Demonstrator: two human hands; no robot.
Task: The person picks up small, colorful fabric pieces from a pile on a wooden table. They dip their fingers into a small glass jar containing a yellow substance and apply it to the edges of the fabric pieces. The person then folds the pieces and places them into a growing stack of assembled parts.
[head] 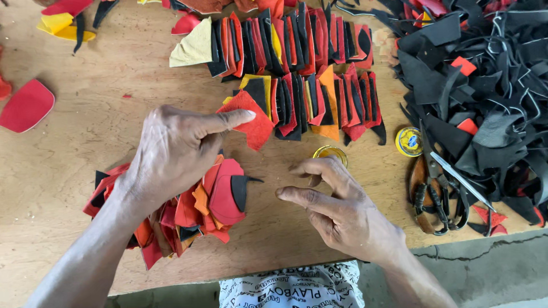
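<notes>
Under the left hand (171, 154), a loose fanned stack of cut pieces (194, 211), red, orange and black, lies on the wooden counter (85, 125). The fingers of this hand are curled down over the top of the stack, and the thumb reaches forward to press a red piece (251, 122) that juts out toward the rows beyond. So the left hand is closed on the stack, gripping it from above. The right hand (342, 211) rests just beside, apart from the stack; its fingers are half bent and hold nothing, the forefinger pointing at the black-tipped red piece on the stack's near edge without touching it.

Just behind the right hand's fingertips sits a small open tin (330, 153) with a yellow rim, and its lid (409, 141) lies a little further right. Scissors (434, 194) lie next to the lid, blades toward a large heap of black offcuts (479, 85) that fills the right end of the counter.

Judging by the layout, a good share is done: two long rows of overlapped pieces (302, 74) already stand laid out beyond the hands. The stack under the left hand looks like what remains to be sorted. A single red oval piece (25, 105) lies well apart at the left edge.
</notes>
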